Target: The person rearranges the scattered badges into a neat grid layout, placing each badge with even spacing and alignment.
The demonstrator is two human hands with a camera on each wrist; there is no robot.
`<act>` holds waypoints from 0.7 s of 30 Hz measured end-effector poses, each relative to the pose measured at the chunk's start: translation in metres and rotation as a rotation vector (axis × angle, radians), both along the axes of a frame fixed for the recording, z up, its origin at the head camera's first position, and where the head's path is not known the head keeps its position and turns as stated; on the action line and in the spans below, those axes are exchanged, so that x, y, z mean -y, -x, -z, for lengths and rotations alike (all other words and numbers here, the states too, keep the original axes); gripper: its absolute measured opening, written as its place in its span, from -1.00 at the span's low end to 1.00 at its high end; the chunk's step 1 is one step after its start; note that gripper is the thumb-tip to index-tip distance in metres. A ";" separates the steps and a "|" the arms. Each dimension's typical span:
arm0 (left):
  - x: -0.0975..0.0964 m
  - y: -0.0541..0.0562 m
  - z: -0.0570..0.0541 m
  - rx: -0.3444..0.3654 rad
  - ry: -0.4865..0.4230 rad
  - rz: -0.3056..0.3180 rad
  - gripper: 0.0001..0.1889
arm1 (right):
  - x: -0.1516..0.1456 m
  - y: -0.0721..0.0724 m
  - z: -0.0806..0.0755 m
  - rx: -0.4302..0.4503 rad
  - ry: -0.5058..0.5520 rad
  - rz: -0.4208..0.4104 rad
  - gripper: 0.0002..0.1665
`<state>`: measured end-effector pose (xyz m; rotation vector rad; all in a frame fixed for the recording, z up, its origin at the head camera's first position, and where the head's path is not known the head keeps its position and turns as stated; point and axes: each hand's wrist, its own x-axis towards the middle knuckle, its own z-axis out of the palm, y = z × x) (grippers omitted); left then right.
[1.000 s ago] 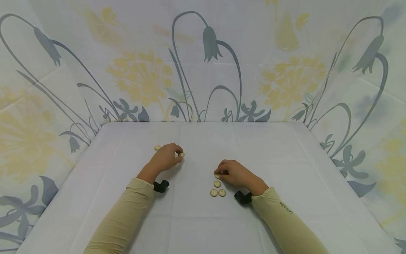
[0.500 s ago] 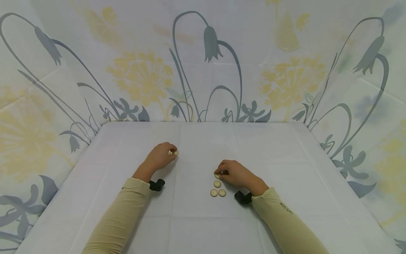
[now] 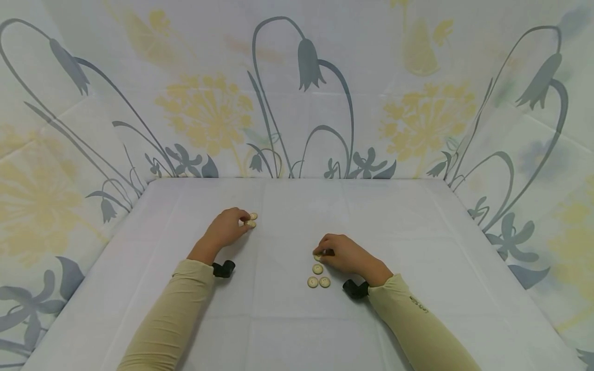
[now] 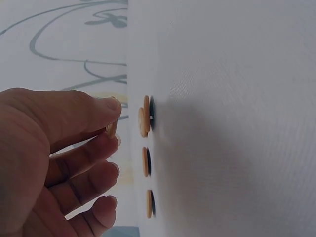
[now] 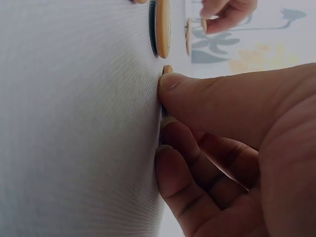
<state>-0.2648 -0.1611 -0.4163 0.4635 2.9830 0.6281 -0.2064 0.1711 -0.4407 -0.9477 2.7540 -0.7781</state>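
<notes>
My left hand (image 3: pixel 227 226) pinches a round pale wooden button (image 4: pixel 112 130) between thumb and index finger, held just above the tabletop. In the left wrist view, two overlapping buttons (image 4: pixel 146 112) lie past the fingertips, with another button (image 4: pixel 145 161) below and one more button (image 4: pixel 149 203) lower still. The head view shows one button (image 3: pixel 253 216) beyond this hand, which covers the rest. At centre right, my right hand (image 3: pixel 345 252) pinches a button (image 3: pixel 317 256) down at the cloth. Its thumb (image 5: pixel 175 91) hides most of that button in the right wrist view.
Close in front of the right hand lies a single button (image 3: pixel 317 269), with a left button (image 3: pixel 313 282) and a right button (image 3: pixel 325 282) side by side nearer me. White cloth (image 3: pixel 287 309) covers the table, and a flower-printed curtain (image 3: pixel 297 103) rises around its back and sides.
My left hand has shifted left, keeping a button in its fingertips. A button beyond it has come into sight, while one at its far left is now covered. The right hand stays put.
</notes>
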 end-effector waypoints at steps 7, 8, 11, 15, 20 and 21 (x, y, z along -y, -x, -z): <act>0.005 0.001 -0.001 0.011 0.021 -0.030 -0.69 | 0.000 0.000 0.000 -0.013 -0.004 -0.002 -0.77; 0.006 0.001 0.000 0.014 0.021 -0.034 -0.69 | 0.000 0.000 0.000 -0.015 -0.004 -0.002 -0.77; 0.008 0.002 0.000 0.022 0.022 -0.050 -0.68 | 0.000 0.001 0.001 -0.015 -0.005 -0.002 -0.77; 0.009 0.002 0.000 0.028 0.030 -0.065 -0.67 | 0.000 0.001 0.002 -0.014 -0.006 0.000 -0.77; 0.010 0.003 0.000 0.046 0.051 -0.083 -0.67 | 0.001 0.001 0.001 -0.010 -0.007 0.008 -0.76; 0.010 0.003 0.000 0.051 0.054 -0.087 -0.66 | 0.001 0.001 0.001 -0.009 -0.008 0.009 -0.76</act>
